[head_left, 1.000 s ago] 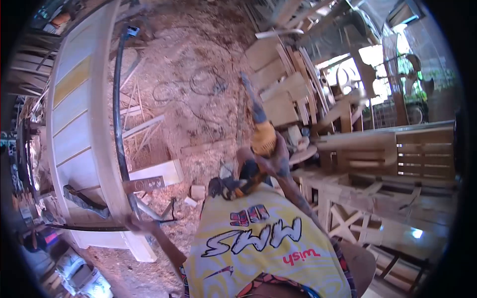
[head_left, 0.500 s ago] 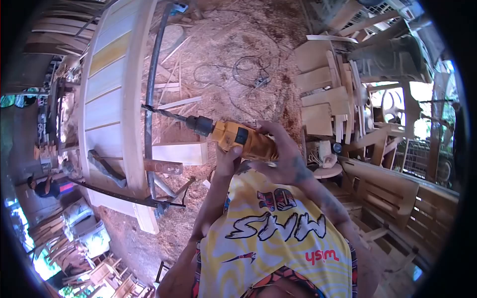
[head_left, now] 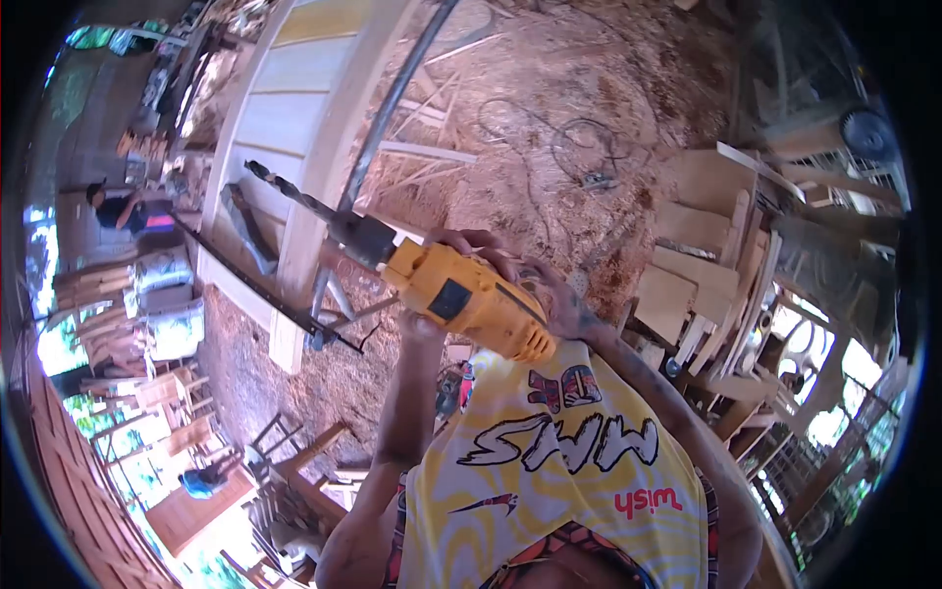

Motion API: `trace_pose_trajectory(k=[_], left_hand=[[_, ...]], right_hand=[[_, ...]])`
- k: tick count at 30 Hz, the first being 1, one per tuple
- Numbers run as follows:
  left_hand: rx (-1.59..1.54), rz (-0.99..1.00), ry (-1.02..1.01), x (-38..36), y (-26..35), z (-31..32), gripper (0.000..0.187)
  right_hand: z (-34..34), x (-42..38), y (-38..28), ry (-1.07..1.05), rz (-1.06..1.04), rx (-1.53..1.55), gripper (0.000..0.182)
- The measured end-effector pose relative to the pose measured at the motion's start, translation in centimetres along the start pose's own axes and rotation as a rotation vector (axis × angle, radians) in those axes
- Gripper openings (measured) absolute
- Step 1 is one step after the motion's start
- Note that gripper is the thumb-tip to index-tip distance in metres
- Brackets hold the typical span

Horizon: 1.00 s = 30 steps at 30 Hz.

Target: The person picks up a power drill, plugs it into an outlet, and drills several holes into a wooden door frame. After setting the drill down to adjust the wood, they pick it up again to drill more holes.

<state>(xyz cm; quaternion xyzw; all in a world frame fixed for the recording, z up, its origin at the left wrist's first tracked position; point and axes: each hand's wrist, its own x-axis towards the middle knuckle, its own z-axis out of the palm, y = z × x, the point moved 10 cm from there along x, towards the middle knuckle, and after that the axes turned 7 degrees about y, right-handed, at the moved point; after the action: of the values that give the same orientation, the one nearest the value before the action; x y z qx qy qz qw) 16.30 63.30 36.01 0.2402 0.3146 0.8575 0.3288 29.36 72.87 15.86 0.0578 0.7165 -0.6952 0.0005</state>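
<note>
A yellow power drill [head_left: 471, 299] with a dark chuck and a long spiral bit [head_left: 289, 188] is held up in front of the chest, its bit pointing to the upper left. My right hand [head_left: 545, 290] is closed around the drill's far side and rear, fingers over the housing. Under the front of the housing, my left hand [head_left: 420, 326] grips the drill; most of its fingers are hidden. Beyond the bit lies a pale wooden panel [head_left: 289, 120] with a thick frame. In this view the bit overlaps the panel; contact cannot be made out.
A metal bar clamp [head_left: 397, 93] runs beside the panel, and another long bar [head_left: 250, 280] crosses its near end. Wooden boards [head_left: 692, 285] are stacked on the right. Cable lies on the shaving-covered ground [head_left: 549, 88]. Another person [head_left: 118, 208] is at far left.
Both hands have raised the drill closer to the camera, and my right hand has shifted its hold. The view has turned, moving the panel up and the stacked boards down.
</note>
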Motion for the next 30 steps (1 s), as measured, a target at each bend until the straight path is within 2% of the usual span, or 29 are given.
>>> trace_pose_trajectory(k=[1, 3, 5, 8, 12, 15, 18, 19, 22, 25, 28, 30], left_hand=[[-0.046, 0.027, -0.006, -0.1, 0.9, -0.2, 0.096], [-0.222, 0.114, -0.073, 0.7, 3.1, 0.2, 0.092], [-0.36, 0.159, -0.104, 1.3, 5.6, 0.6, 0.088], [-0.419, 0.202, -0.071, 1.5, 8.6, -1.7, 0.088], [-0.313, 0.128, -0.064, 1.5, 10.1, -7.9, 0.086], [-0.396, 0.032, -0.005, 1.3, 9.9, -11.6, 0.086], [-0.444, -0.062, 0.064, 0.6, 11.3, -15.9, 0.086], [-0.44, -0.078, 0.085, 0.7, 12.2, -17.6, 0.086], [-0.383, -0.055, 0.104, -0.3, 13.5, -23.6, 0.086], [-0.389, -0.126, 0.001, -0.3, 14.6, -24.5, 0.084], [-0.425, -0.179, -0.094, 0.0, 14.8, -23.1, 0.083], [-0.42, -0.153, -0.063, -0.5, 14.0, -22.1, 0.08]], right_hand=[[0.9, 0.9, 2.3, 0.066, -0.042, 0.071, 0.105], [3.5, 3.1, 6.8, -0.1, -0.072, -0.019, 0.078], [4.2, 4.6, 11.8, -0.148, -0.051, -0.117, 0.066], [3.6, 5.7, 20.9, -0.06, 0.065, -0.309, 0.048], [3.1, 7.6, 28.7, 0.076, 0.204, -0.453, 0.033], [3.7, 9.4, 27.0, 0.075, 0.083, -0.227, 0.028], [-0.8, 10.3, 22.6, 0.618, 0.395, -0.5, 0.025], [-1.1, 11.1, 20.0, 0.742, 0.43, -0.559, 0.024], [2.4, 12.9, 13.4, 0.679, 0.206, -0.719, 0.021], [5.0, 13.8, 10.9, 0.563, -0.209, -0.507, 0.019], [4.1, 13.1, 11.3, 0.607, -0.051, -0.473, 0.025], [0.7, 12.9, 4.3, 0.618, -0.114, -0.479, 0.018]])
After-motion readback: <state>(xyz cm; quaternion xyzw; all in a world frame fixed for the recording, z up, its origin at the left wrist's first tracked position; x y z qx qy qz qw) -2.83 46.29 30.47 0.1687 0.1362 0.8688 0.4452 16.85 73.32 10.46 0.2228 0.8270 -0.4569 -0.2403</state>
